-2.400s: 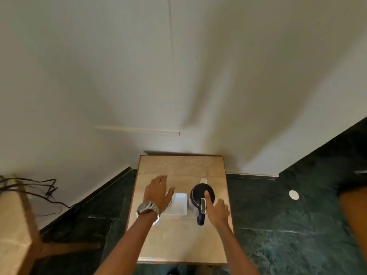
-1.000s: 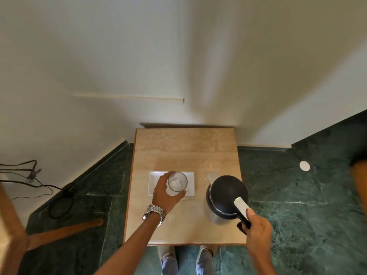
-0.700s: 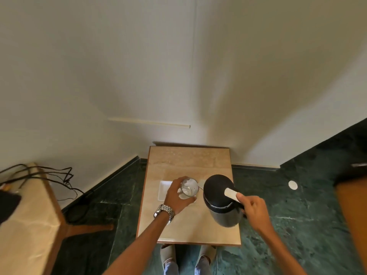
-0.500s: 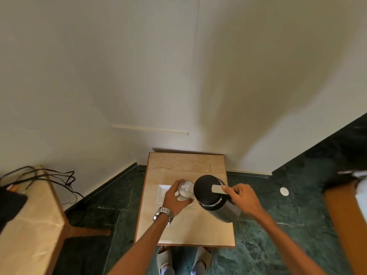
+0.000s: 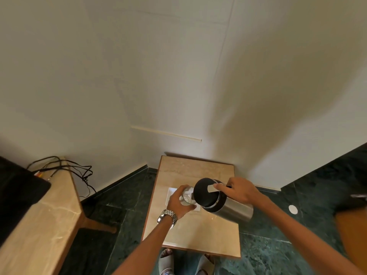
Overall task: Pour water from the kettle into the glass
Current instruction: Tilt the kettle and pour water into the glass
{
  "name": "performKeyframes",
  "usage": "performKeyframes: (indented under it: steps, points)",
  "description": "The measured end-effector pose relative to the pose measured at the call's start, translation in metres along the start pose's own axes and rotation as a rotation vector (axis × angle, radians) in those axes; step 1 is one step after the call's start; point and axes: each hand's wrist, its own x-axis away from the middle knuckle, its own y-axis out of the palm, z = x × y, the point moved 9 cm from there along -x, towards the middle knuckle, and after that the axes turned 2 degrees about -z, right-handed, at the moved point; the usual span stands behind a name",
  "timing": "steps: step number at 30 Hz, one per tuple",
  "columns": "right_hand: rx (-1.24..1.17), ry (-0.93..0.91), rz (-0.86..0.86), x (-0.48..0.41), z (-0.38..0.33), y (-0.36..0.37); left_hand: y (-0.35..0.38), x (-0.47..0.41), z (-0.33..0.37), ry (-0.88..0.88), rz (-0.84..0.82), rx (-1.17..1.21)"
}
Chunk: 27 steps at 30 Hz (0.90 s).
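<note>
A steel kettle (image 5: 232,209) with a black lid is tipped far over to the left, its lid end right against the clear glass (image 5: 186,197). My right hand (image 5: 239,190) is shut on the kettle's handle from above. My left hand (image 5: 177,203), with a metal watch at the wrist, is wrapped round the glass and holds it over the white tray (image 5: 171,192). The kettle's lid hides the right side of the glass; I cannot tell whether water is flowing.
The small beige table (image 5: 190,233) stands against a white wall on a dark green marble floor. A longer beige bench (image 5: 39,225) with black cables and a dark object is at the left. My sandalled feet show below the table's front edge.
My right hand has tipped the kettle much further to the left, so its steel body now lies almost sideways with the lid at the glass. My left hand still holds the glass.
</note>
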Motion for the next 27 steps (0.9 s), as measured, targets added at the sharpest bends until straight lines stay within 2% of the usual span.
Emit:
performKeyframes:
  steps: [16,27]
  points:
    - [0.253,-0.063,-0.076,-0.038,-0.041,-0.022,-0.014,0.002,0.004,0.001,-0.021,0.061]
    - [0.327,-0.113,-0.125,-0.041,-0.059,-0.034,-0.009,0.002,0.009,-0.007,-0.023,0.099]
